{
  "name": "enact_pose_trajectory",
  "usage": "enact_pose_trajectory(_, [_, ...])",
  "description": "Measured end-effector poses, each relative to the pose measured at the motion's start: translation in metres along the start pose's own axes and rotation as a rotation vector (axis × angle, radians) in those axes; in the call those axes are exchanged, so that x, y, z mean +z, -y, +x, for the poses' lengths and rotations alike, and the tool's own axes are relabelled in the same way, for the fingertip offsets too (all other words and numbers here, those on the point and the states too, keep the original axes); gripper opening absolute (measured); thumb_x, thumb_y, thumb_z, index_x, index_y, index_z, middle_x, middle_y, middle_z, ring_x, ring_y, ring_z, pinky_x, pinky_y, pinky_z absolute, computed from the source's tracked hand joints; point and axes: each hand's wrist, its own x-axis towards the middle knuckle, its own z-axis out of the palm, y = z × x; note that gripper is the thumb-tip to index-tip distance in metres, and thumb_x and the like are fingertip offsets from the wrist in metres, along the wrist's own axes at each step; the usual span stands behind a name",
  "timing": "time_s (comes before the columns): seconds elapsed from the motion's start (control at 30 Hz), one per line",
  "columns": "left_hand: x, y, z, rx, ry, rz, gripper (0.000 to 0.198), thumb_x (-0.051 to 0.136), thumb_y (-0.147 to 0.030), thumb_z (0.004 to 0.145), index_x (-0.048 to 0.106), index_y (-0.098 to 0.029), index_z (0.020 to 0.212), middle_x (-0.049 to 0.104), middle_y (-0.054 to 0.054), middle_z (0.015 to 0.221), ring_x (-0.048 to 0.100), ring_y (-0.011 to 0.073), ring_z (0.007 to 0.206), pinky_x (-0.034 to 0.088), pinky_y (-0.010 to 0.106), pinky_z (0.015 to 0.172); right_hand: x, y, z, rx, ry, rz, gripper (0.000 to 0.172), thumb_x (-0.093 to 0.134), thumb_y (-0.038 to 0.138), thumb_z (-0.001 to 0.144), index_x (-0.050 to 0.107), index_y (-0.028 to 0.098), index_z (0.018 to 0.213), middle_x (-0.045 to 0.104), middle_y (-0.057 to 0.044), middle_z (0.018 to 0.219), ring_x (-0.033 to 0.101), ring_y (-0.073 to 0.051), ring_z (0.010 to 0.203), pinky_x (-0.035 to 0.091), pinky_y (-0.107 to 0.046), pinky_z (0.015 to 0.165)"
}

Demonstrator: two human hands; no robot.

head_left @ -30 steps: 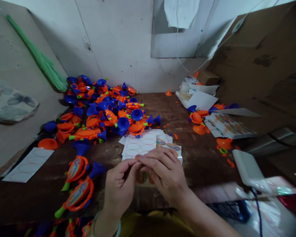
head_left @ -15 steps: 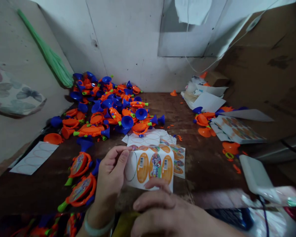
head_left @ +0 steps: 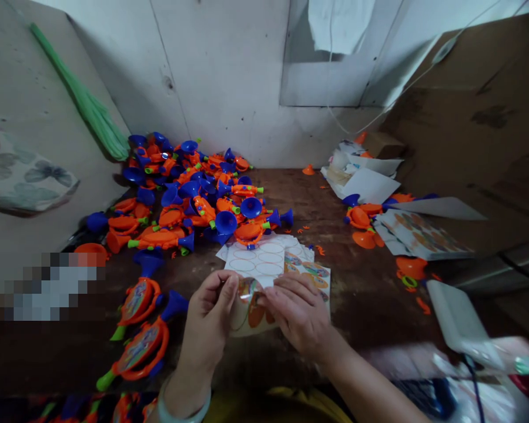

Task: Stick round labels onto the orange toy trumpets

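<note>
My left hand (head_left: 214,311) pinches the left edge of a sticker sheet (head_left: 242,320) between thumb and fingers, just above the table. Orange oval stickers show on it, and its upper part is bent with a shiny glint. My right hand (head_left: 297,308) lies over the right part of the sheet, its fingertips closed at a sticker. Whether a sticker has lifted off there I cannot tell. Beyond the hands lie white backing sheets (head_left: 255,258) with oval outlines and another sticker sheet (head_left: 320,276). Two orange toy trumpets (head_left: 141,349) with oval stickers lie left of my left hand.
A heap of orange and blue toy trumpets (head_left: 203,194) covers the back left of the table. At right are a stack of sticker sheets (head_left: 423,235), loose papers (head_left: 370,179), orange parts (head_left: 412,267) and a white power bank-like box (head_left: 456,317). A cardboard box (head_left: 476,129) stands behind.
My right hand has moved up and forward from below the sheet onto its right part, and its fingers have closed there. The sheet has tilted and bent; my left hand keeps its pinch.
</note>
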Motion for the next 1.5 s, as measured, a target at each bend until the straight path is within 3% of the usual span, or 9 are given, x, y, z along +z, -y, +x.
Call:
enact_pose_trajectory(0.17, [0.006, -0.005, 0.007, -0.186, -0.040, -0.118, 0.061, 0.106, -0.062, 0.057, 0.074, -0.017, 0.083, 0.069, -0.002, 0.067, 0.059, 0.0105, 0.056, 0.048, 0.019, 0.052, 0.005, -0.017, -0.001, -0.137, -0.028, 0.025, 0.054, 0.056, 0.009, 0.107, 0.052, 0.022, 0.160, 0.091, -0.004, 0.108, 0.083, -0.023, 0.099, 0.067, -0.043, 0.095])
enact_pose_trajectory(0.37, [-0.007, 0.007, 0.029, -0.057, 0.156, 0.091, 0.053, 0.092, -0.061, 0.079, 0.072, -0.017, 0.100, 0.077, 0.005, 0.081, 0.067, 0.0153, 0.063, 0.054, 0.024, 0.060, 0.016, -0.014, -0.012, -0.001, -0.065, -0.057, 0.053, 0.062, 0.003, 0.102, 0.060, 0.029, 0.149, 0.089, 0.000, 0.101, 0.079, -0.021, 0.099, 0.062, -0.043, 0.101])
enact_pose_trajectory(0.5, [-0.014, 0.019, 0.073, 0.082, 0.227, 0.378, 0.035, 0.074, -0.051, 0.096, 0.069, -0.019, 0.109, 0.079, 0.006, 0.092, 0.071, 0.0176, 0.076, 0.055, 0.025, 0.068, 0.016, 0.017, -0.031, -0.071, 0.073, 0.104, 0.032, 0.066, 0.022, 0.107, 0.068, 0.037, 0.134, 0.086, 0.006, 0.098, 0.078, -0.017, 0.097, 0.063, -0.035, 0.101])
enact_pose_trajectory(0.57, [-0.017, 0.026, 0.101, 0.089, 0.318, 0.499, 0.023, 0.074, -0.039, 0.094, 0.071, -0.020, 0.105, 0.079, 0.004, 0.090, 0.072, 0.0190, 0.078, 0.056, 0.027, 0.070, 0.020, 0.020, -0.038, -0.061, 0.066, 0.161, 0.041, 0.074, 0.027, 0.103, 0.065, 0.045, 0.139, 0.084, 0.008, 0.101, 0.079, -0.017, 0.096, 0.066, -0.031, 0.095])
enact_pose_trajectory(0.73, [-0.020, 0.047, 0.128, 0.156, 0.395, 0.921, 0.018, 0.068, -0.010, 0.088, 0.079, -0.021, 0.097, 0.081, 0.013, 0.118, 0.073, 0.0317, 0.119, 0.056, 0.048, 0.110, 0.043, -0.072, -0.018, 0.118, -0.086, -0.053, 0.089, 0.065, 0.008, 0.100, 0.025, 0.034, 0.175, 0.070, -0.016, 0.151, 0.073, -0.032, 0.133, 0.069, -0.055, 0.106])
enact_pose_trajectory(0.83, [-0.015, 0.061, 0.101, 0.205, 0.397, 1.124, 0.036, 0.056, -0.008, 0.097, 0.080, -0.019, 0.121, 0.072, 0.021, 0.148, 0.061, 0.0378, 0.145, 0.043, 0.061, 0.126, 0.065, -0.150, -0.001, 0.072, -0.067, -0.126, 0.102, 0.058, -0.001, 0.101, 0.005, 0.037, 0.179, 0.042, -0.021, 0.177, 0.062, -0.033, 0.152, 0.065, -0.060, 0.114])
enact_pose_trajectory(0.97, [-0.004, 0.078, 0.067, 0.205, 0.562, 1.286, 0.057, 0.072, -0.020, 0.095, 0.068, -0.019, 0.152, 0.059, 0.019, 0.169, 0.053, 0.0422, 0.159, 0.042, 0.063, 0.130, 0.094, -0.208, -0.002, -0.060, 0.067, -0.119, 0.100, 0.055, -0.003, 0.101, 0.012, 0.042, 0.179, 0.035, -0.015, 0.183, 0.064, -0.027, 0.152, 0.065, -0.051, 0.116])
enact_pose_trajectory(1.33, [-0.012, 0.102, 0.085, 0.304, 0.682, 1.428, 0.067, 0.064, -0.013, 0.101, 0.054, -0.022, 0.167, 0.030, 0.016, 0.185, 0.022, 0.0419, 0.173, 0.027, 0.070, 0.136, 0.111, -0.226, -0.014, -0.137, 0.169, -0.025, 0.098, 0.048, -0.002, 0.105, 0.007, 0.046, 0.179, 0.044, -0.014, 0.178, 0.068, -0.024, 0.145, 0.067, -0.047, 0.112])
enact_pose_trajectory(1.5, [-0.014, 0.104, 0.090, 0.350, 0.671, 1.400, 0.055, 0.066, -0.013, 0.103, 0.064, -0.023, 0.157, 0.047, 0.016, 0.178, 0.036, 0.0363, 0.170, 0.031, 0.063, 0.137, 0.093, -0.218, -0.018, -0.045, 0.128, 0.012, 0.096, 0.051, 0.001, 0.105, 0.009, 0.048, 0.179, 0.050, -0.015, 0.170, 0.074, -0.027, 0.135, 0.070, -0.050, 0.106])
